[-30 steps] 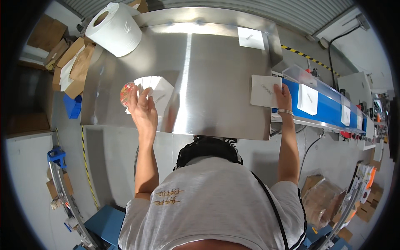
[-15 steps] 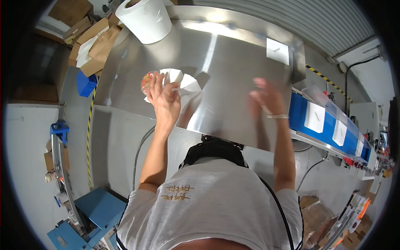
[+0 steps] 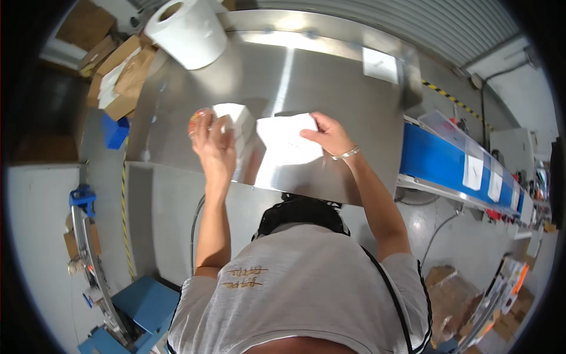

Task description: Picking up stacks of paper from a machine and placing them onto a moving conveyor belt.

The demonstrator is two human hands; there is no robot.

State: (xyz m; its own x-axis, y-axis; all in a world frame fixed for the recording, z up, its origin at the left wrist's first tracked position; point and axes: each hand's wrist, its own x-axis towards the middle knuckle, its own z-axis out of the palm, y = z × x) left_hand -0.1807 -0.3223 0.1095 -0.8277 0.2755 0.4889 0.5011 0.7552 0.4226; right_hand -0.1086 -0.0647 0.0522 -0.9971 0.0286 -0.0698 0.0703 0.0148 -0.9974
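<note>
My left hand (image 3: 213,144) is over the left part of the steel table, its fingers curled on a round, red-patterned thing (image 3: 199,122). How firmly it is gripped is hidden by the fingers. White folded sheets (image 3: 240,121) stand fanned beside that hand, partly behind its fingers. My right hand (image 3: 331,137) pinches the right edge of a white sheet (image 3: 289,141) between thumb and fingers. That sheet is raised above the middle of the table, to the right of the folded ones.
A big white roll (image 3: 191,38) stands at the table's far left corner. Another white sheet (image 3: 380,66) lies far right on the steel table (image 3: 330,76). Beyond the right edge runs a blue conveyor belt (image 3: 433,150) carrying several white sheets. Cardboard boxes (image 3: 127,76) are at left.
My right hand has come left from the table's right side and now holds a white sheet. The sheets on the conveyor have shifted farther right. My left hand stays at the red-patterned thing.
</note>
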